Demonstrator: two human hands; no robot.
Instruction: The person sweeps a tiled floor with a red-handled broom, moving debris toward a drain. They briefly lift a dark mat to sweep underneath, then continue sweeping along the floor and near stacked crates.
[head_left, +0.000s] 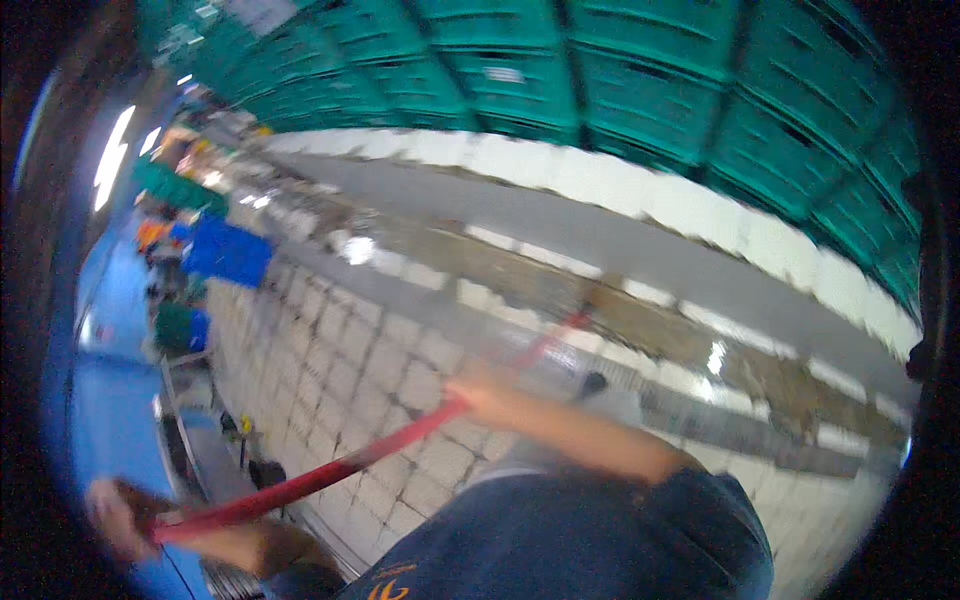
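Observation:
A long red pole (330, 474) runs slantwise across the view, from the lower left up toward the wet channel in the middle. Its upper end is my left hand's (118, 515) place: the fingers are closed round it at the lower left. Farther along, my right hand (478, 392) grips the pole near the centre, smeared by motion. Beyond that hand the pole reaches down to the edge of a brownish wet strip (540, 272). What sits on its far end is too blurred to make out.
Stacked green crates (640, 95) line the far side above a white ledge (560, 170). Pale paving tiles (340, 340) cover the floor. At the left stand a blue crate (228, 250), a metal frame (190, 410) and a blue surface (115, 420).

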